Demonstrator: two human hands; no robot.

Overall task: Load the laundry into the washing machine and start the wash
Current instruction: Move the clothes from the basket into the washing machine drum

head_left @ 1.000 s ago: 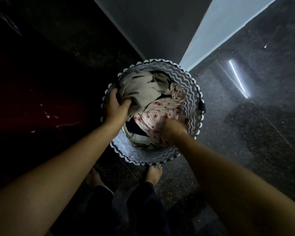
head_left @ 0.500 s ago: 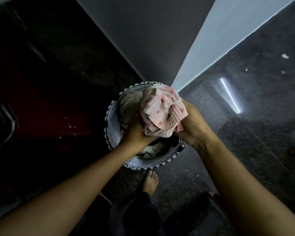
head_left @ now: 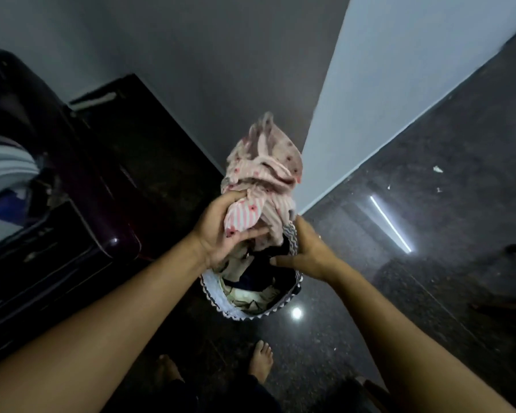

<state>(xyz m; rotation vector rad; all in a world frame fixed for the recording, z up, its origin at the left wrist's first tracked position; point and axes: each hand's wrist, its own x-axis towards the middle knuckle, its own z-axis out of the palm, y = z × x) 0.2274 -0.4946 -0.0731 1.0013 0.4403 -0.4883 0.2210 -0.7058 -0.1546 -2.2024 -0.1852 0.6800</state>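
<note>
Two bare feet [head_left: 261, 362] stand on the dark polished floor [head_left: 429, 293]. Just beyond sits the zigzag-trimmed laundry basket [head_left: 245, 315], with mixed clothes [head_left: 251, 296] inside. Above it the left hand [head_left: 218, 236] grips a bunched pink striped garment [head_left: 262, 180], fingers and thumb curled round its lower end. The right hand [head_left: 309, 251] lies against the bundle's other side. Its fingers are hidden, so I cannot tell its grip. To the left, what seems a dark washing machine [head_left: 108, 189] stands by the grey wall [head_left: 221, 55].

The pink striped garment [head_left: 262, 174] has risen from the basket [head_left: 216, 297], bunched in the left hand [head_left: 221, 234].
</note>
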